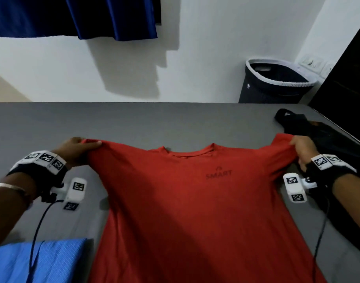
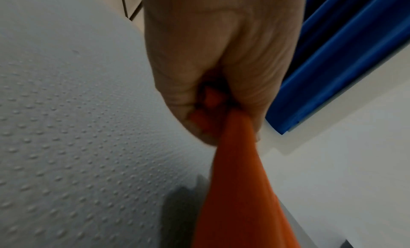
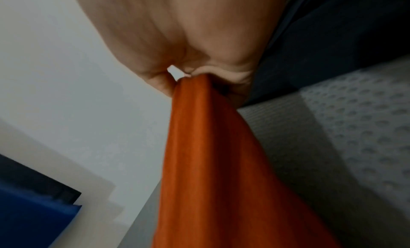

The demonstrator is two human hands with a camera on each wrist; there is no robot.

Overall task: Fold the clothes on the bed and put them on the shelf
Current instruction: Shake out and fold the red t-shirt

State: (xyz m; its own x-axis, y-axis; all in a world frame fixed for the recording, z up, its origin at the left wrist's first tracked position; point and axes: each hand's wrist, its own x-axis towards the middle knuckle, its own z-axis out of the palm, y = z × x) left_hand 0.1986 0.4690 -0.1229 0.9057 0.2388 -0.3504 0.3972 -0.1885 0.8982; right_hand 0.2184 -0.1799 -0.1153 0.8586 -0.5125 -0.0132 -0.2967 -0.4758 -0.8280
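Note:
A red T-shirt [image 1: 195,201] with dark "SMART" lettering is stretched out front side up over the grey bed [image 1: 154,119]. My left hand [image 1: 79,149] grips its left sleeve, and my right hand [image 1: 301,149] grips its right sleeve. The left wrist view shows my left hand [image 2: 213,97] with fingers curled round bunched red cloth [image 2: 237,181]. In the right wrist view, my right hand [image 3: 188,72] pinches the red cloth [image 3: 210,164] between thumb and fingers. The shirt's top edge hangs taut between both hands.
A folded light blue garment [image 1: 44,260] lies on the bed at the near left. Dark clothes [image 1: 322,139] lie at the bed's right side. A dark laundry basket [image 1: 275,82] stands past the bed by the wall. A blue curtain [image 1: 93,15] hangs above.

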